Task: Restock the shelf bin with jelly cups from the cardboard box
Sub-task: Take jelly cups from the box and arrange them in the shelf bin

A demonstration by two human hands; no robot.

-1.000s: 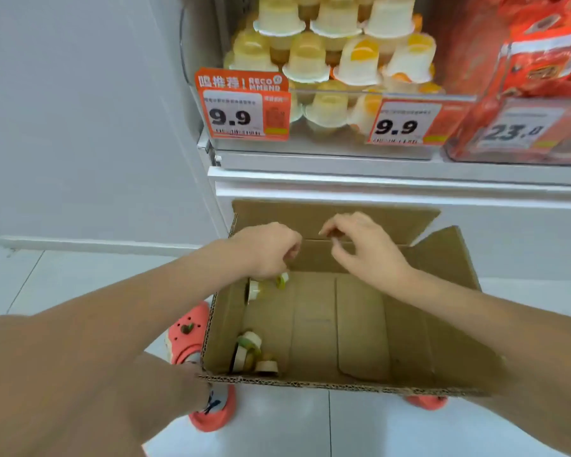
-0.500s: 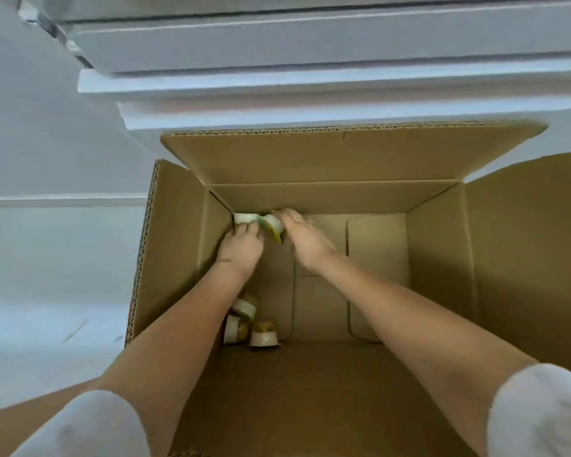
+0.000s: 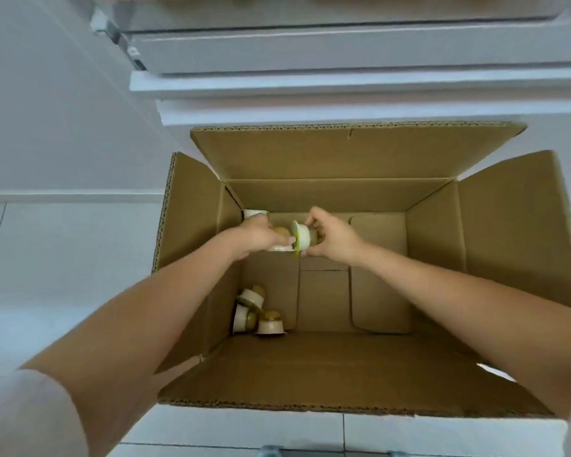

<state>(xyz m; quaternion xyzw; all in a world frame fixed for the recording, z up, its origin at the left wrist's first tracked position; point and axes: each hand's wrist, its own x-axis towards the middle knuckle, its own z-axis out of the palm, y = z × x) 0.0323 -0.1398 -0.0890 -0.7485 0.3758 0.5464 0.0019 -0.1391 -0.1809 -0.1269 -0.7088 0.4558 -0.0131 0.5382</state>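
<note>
An open cardboard box stands on the floor below the shelf. Both my hands reach into its far left part. My right hand grips a jelly cup turned on its side, its green-edged lid facing left. My left hand holds another jelly cup just left of it, mostly hidden by my fingers. One more cup sits in the far left corner behind my left hand. Three cups lie tumbled at the near left of the box floor. The shelf bin is out of view.
The white shelf base runs across the top, right behind the box's far flap. A pale wall and tiled floor lie to the left. The right half of the box floor holds nothing.
My view has dropped from the shelf bin down into the box. Both hands went down to the far left corner, and each now holds a jelly cup lifted slightly off the bottom.
</note>
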